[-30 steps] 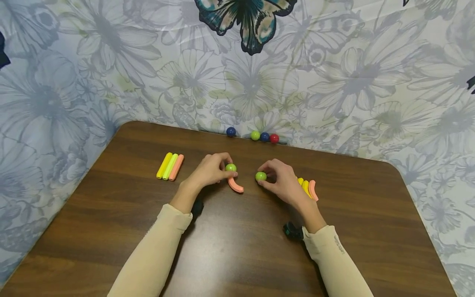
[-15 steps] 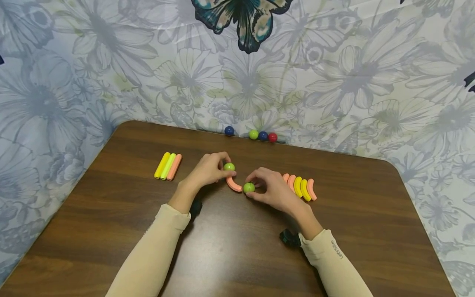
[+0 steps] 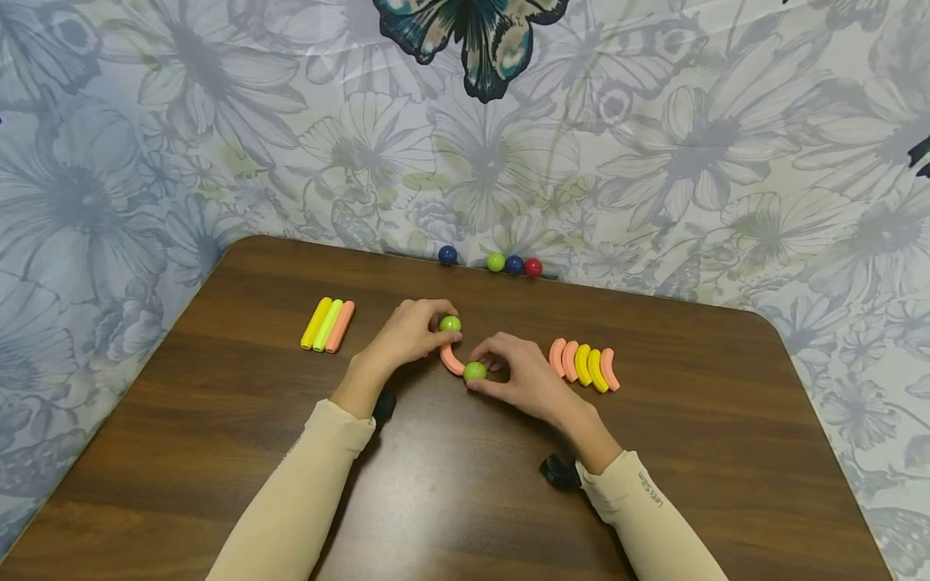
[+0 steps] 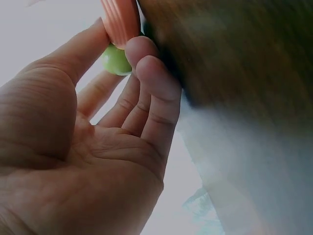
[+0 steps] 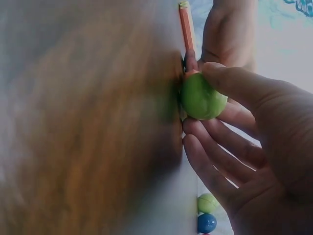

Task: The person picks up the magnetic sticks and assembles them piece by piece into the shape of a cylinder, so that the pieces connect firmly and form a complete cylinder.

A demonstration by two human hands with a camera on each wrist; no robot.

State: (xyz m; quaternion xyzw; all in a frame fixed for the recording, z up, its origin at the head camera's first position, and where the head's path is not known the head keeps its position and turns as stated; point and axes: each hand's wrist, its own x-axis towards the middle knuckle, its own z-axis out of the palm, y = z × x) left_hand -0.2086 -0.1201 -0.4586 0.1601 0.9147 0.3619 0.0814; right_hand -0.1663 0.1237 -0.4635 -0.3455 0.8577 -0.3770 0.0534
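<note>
Pinching green balls [image 3: 450,324] [image 3: 475,372], seemingly against a stick [image 3: 450,361], left hand [image 3: 408,332] and right hand [image 3: 525,375] lie inside table [image 3: 436,500] edges.

My head feed shows me even light, a soft white glare on the counter [image 3: 425,484] and dark shadow along the sleeves [image 3: 291,496]. Both wrist feeds reach me dimmer, the counter smeared out of focus, bright areas washed nearly white.

Brown wood-grain table [image 3: 450,460] before a pale flower-patterned wall covering [image 3: 494,161]
</note>
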